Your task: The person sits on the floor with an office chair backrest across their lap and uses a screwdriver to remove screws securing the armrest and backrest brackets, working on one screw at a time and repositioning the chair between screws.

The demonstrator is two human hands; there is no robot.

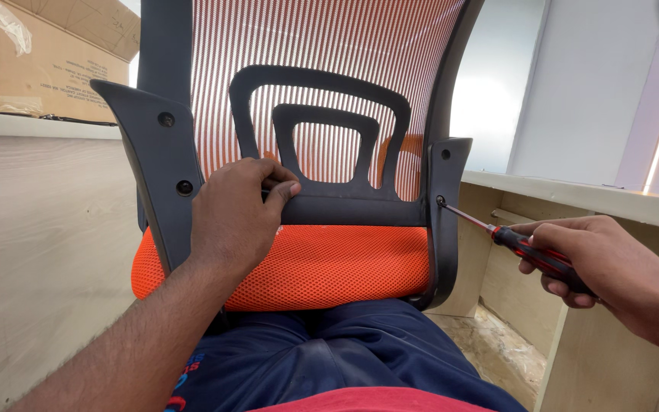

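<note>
Screwdriver [528, 248] in right hand [604, 267], tip at armrest bracket [448, 198] edge.

- The place looked like an office being fitted out.
- Pale wood-grain desk panels [32, 252] and a long counter [581, 197] lined the walls.
- A cardboard box [36, 57] sat on the ledge.
- A mesh office chair [322, 84] stood partly assembled.

A pale wooden bench [32, 126], up left of the left hand's fingers [280, 187], carries a brown cardboard box [40, 61] directly on it.
</note>
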